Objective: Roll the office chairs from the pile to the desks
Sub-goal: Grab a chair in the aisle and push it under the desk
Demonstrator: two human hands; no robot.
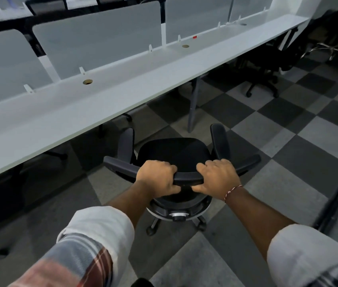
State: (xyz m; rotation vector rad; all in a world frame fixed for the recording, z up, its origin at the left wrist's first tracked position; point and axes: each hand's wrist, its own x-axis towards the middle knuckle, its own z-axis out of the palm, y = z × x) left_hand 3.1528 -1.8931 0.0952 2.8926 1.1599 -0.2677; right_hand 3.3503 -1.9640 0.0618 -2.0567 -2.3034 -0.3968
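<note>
Office chair (174, 154), black with two armrests, stands on the checkered carpet floor (277, 129) just in front of the long white tabletop (106, 100), its seat facing the desk. Left hand (156, 176) and right hand (217, 179) both grip the top edge of its backrest (186, 176), fingers curled over it, thumbs underneath. Another black chair (267, 65) sits farther along, partly under the tabletop's far end.

Dim, flat light in here; the white desktop (122, 96) is the brightest surface, with deep shadow pooled underneath. The wide lens bows its long edge, and the sleeves (93, 245) at the bottom smear into blur.
</note>
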